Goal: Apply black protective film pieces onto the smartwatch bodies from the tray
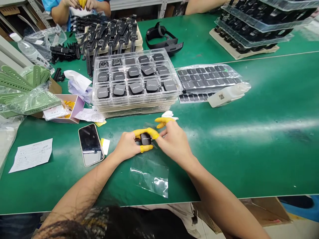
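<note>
My left hand (128,145) is closed around a small black square watch case (146,139) with pale lettering on its face. Yellow finger cots cover the thumb and forefinger that grip it. From the right, the yellow-covered thumb of my right hand (173,137) touches the upper right edge of the case. The other fingers of that hand are apart from the thumb, two of them in yellow cots; a crumpled white tissue (168,115) lies just behind them. Below both hands, a clear plastic sheet (149,176) with square outlines lies on the green table (239,159).
A stacked clear tray (137,99) of similar cases stands ahead. Left are a phone (91,145), a paper slip (32,155), a lilac box (77,109) and green straps (30,103). Right are a white bottle (228,95) and black film sheets (209,78). Another person sits opposite.
</note>
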The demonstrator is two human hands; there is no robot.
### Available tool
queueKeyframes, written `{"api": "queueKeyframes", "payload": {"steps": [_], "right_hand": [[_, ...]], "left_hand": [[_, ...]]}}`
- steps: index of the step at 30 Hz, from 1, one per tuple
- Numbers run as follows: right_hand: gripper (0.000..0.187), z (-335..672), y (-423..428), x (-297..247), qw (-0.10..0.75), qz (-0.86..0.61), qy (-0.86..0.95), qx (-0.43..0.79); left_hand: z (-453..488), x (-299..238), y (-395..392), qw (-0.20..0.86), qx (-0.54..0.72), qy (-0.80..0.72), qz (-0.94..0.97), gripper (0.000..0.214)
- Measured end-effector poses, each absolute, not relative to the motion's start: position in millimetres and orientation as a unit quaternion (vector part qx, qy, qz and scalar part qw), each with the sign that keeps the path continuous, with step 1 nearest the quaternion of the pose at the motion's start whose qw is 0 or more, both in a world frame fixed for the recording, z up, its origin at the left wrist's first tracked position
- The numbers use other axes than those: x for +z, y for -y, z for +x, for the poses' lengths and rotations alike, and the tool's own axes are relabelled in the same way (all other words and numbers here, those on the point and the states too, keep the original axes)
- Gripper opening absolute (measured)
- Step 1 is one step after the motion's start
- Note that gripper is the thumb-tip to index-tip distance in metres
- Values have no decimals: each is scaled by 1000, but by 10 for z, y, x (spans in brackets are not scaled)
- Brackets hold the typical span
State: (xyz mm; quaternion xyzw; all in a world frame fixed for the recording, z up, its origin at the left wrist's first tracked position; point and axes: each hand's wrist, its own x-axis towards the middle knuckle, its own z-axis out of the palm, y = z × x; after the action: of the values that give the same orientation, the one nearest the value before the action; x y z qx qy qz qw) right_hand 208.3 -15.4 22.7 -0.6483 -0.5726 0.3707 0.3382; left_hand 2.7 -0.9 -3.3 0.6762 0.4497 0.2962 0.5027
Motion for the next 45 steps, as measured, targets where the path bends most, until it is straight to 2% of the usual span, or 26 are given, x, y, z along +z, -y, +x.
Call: {"api": "queueKeyframes", "payload": {"steps": [3, 5, 8, 10, 13, 15, 18, 21, 24, 27, 30, 34, 37, 38, 40, 42, 43, 45], "right_hand": [[57, 2089, 143, 163, 318, -601, 568, 463], [62, 2064, 131, 106, 314, -566, 555, 522], [52, 2010, 125, 44, 347, -563, 509, 551], [50, 1971, 150, 26, 354, -554, 498, 566], [56, 1919, 244, 32, 345, -523, 535, 567], [52, 1908, 295, 86, 367, -515, 542, 553], [44, 1952, 144, 329, 458, -524, 516, 499], [38, 1983, -497, 737, 522, -534, 553, 369], [29, 1863, -1528, 1065, 495, -538, 643, 230], [15, 1654, -2440, 1175, 384, -574, 706, 157], [16, 1599, -2744, 1187, 335, -575, 743, 72], [28, 1867, -1964, 1114, 447, -545, 709, -3], [33, 2046, -815, 818, 528, -579, 619, 44], [42, 2071, -442, 672, 537, -595, 591, 93], [70, 2106, 146, 367, 493, -589, 553, 323], [77, 2199, 458, 122, 453, -604, 460, 468], [82, 2289, 517, 42, 446, -618, 426, 488], [95, 2576, 501, -34, 444, -669, 402, 439]], "left_hand": [[14, -59, -9, 508, 301, -430, 683, 64], [5, -57, -24, 514, 296, -410, 693, 65], [0, -40, -29, 504, 296, -411, 699, 46], [6, -35, -8, 461, 299, -443, 709, 32], [27, -53, 41, 393, 303, -501, 709, 23], [41, -73, 56, 373, 318, -521, 699, 25], [54, -87, 40, 416, 345, -530, 653, 29], [68, -83, 23, 475, 343, -511, 629, 34], [91, -113, 40, 467, 324, -502, 652, 33], [101, -195, 69, 435, 315, -482, 692, 34], [85, -287, 78, 369, 342, -434, 747, 42], [69, -350, 40, 293, 388, -434, 759, 41], [92, -359, 12, 250, 422, -494, 718, 45], [104, -355, 16, 253, 436, -504, 702, 47], [125, -324, 51, 265, 470, -493, 683, 47], [125, -240, 116, 239, 503, -460, 692, 41], [112, -168, 149, 205, 507, -447, 708, 39], [56, 51, 178, 120, 507, -453, 723, 41]]}}
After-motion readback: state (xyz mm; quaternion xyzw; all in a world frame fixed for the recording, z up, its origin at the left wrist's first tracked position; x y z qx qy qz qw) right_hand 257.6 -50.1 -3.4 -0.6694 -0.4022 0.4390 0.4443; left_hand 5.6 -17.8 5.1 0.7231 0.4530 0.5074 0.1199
